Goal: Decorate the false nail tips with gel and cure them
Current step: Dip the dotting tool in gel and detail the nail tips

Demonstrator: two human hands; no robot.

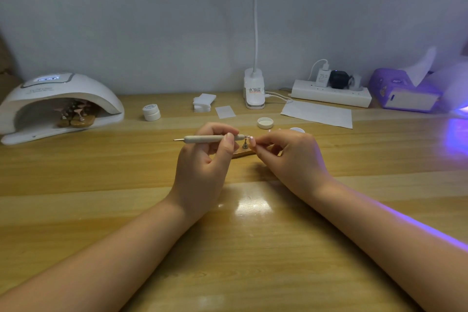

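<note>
Between both hands' fingers [229,138], nail tip [252,140]

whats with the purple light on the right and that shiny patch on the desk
Head view: violet glow spills from the right edge across the wooden desk and streaks the right forearm; a white glare patch sits on the desk between the wrists; the wide lens bows the desk's far edge.

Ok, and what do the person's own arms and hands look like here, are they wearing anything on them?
Both forearms are bare, with no sleeves in view. The left hand and right hand wear no gloves, and no rings, watch or bracelets show. The fingernails that show look short and plain. A streak of violet light falls along the right forearm.
</note>
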